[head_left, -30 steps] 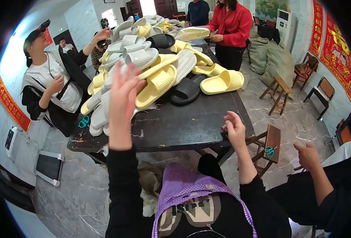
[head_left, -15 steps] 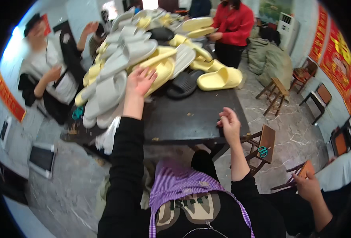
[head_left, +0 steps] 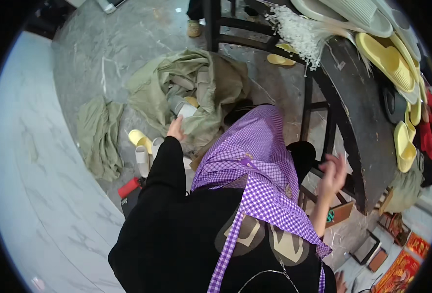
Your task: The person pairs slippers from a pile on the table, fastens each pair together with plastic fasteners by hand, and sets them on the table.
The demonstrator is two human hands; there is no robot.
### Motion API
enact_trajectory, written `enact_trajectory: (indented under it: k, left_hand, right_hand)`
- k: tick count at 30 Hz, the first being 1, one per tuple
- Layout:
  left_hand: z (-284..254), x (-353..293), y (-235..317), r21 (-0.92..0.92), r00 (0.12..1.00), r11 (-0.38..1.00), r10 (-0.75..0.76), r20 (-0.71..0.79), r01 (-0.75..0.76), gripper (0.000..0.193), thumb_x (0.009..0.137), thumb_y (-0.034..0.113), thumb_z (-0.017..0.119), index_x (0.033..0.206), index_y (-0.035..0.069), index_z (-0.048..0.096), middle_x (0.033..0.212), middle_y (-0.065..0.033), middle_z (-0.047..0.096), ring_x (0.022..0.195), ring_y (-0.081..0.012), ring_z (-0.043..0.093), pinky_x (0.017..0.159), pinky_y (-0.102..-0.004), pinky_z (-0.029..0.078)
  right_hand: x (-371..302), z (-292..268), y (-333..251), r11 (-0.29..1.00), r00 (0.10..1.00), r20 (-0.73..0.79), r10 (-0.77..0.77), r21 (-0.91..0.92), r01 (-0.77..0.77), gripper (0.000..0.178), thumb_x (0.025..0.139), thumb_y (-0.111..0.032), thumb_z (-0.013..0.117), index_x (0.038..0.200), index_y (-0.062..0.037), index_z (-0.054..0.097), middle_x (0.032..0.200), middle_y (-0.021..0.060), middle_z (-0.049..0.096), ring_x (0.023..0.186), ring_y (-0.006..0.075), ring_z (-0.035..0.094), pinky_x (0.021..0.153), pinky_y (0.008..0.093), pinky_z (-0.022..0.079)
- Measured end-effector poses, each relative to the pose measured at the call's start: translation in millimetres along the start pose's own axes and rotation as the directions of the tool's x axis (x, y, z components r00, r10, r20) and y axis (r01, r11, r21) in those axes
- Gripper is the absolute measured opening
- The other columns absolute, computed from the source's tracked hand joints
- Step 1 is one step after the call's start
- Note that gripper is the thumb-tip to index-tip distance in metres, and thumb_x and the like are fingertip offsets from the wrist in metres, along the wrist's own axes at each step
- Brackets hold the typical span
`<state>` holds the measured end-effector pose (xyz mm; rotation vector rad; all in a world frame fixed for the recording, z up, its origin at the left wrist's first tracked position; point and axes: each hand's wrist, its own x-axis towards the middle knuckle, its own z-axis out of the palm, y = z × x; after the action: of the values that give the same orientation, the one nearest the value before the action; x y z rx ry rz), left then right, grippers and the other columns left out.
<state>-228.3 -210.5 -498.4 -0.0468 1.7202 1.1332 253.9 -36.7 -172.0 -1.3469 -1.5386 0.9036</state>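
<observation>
My left hand (head_left: pixel 176 129) reaches down to the near rim of a green woven sack (head_left: pixel 142 88) on the floor. Its fingers are closed at the edge of a pale grey slipper (head_left: pixel 186 111) in the sack's mouth; the fingertips are partly hidden. More slippers in grey, and a bit of yellow, lie inside the sack. My right hand (head_left: pixel 332 173), slightly blurred, hangs beside the dark table (head_left: pixel 355 93) with fingers apart and nothing in it. On the table are ribbed grey slippers (head_left: pixel 360 14), yellow slippers (head_left: pixel 389 61) and a black slipper (head_left: pixel 393 103).
A crumpled green sack (head_left: pixel 98 136) lies at left, near loose yellow (head_left: pixel 139 137) and grey slippers (head_left: pixel 141 161) and a red cylinder (head_left: pixel 129 187). White scraps (head_left: pixel 296 31) hang over the table edge. Another yellow slipper (head_left: pixel 280 59) lies under the table. A stool (head_left: pixel 340 215) holds green-handled scissors (head_left: pixel 330 216).
My view has swung down and left, from the slipper pile to the floor. My left hand has left the pile and moved to the sack. My right hand stays near the table edge.
</observation>
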Motion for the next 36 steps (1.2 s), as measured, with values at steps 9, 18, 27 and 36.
enact_trajectory:
  k: [9,18,27,36]
  left_hand:
    - [226,-107,167,0.046,0.613,0.961,0.137,0.778,-0.274,0.059,0.089,0.039,0.054,0.134,0.005,0.037,0.124,-0.0166,0.052,0.112,-0.0268,0.052,0.087,-0.0372,0.045]
    - [390,-390,343,-0.541,-0.347,0.783,0.437,0.83,-0.308,0.082,0.088,0.041,0.054,0.144,0.005,0.006,0.144,-0.0213,0.022,0.12,-0.0306,0.044,0.093,-0.0375,0.04]
    - [405,-354,322,-0.524,-0.13,0.813,0.508,0.851,-0.253,0.079,0.091,0.041,0.05,0.145,0.012,-0.001,0.147,-0.0199,0.015,0.12,-0.0341,0.042,0.092,-0.0403,0.043]
    - [446,-366,300,-0.457,-0.084,0.873,0.449,0.89,-0.171,0.076,0.092,0.031,0.052,0.144,0.01,0.002,0.146,-0.0194,0.017,0.119,-0.0327,0.043,0.09,-0.0382,0.041]
  right_hand:
    - [60,-38,-94,0.96,0.966,0.111,-0.235,-0.128,0.248,0.064,0.085,-0.008,0.057,0.14,-0.0038,0.025,0.126,0.0141,0.05,0.106,0.0205,0.055,0.088,0.0325,0.044]
    - [291,-100,-221,0.934,0.895,-0.315,-0.315,-0.27,0.233,0.09,0.074,-0.047,0.066,0.133,0.0086,0.029,0.125,0.0232,0.048,0.115,0.0271,0.049,0.089,0.0333,0.043]
    - [311,-72,-217,0.986,0.965,-0.205,-0.161,-0.071,0.15,0.095,0.075,-0.05,0.064,0.138,0.0072,0.02,0.131,0.0232,0.041,0.103,0.0263,0.053,0.078,0.0356,0.047]
    - [333,-129,-148,0.991,0.964,-0.231,-0.133,-0.042,0.127,0.075,0.081,-0.041,0.063,0.131,0.0076,0.034,0.117,0.0173,0.053,0.102,0.0219,0.053,0.082,0.0328,0.046]
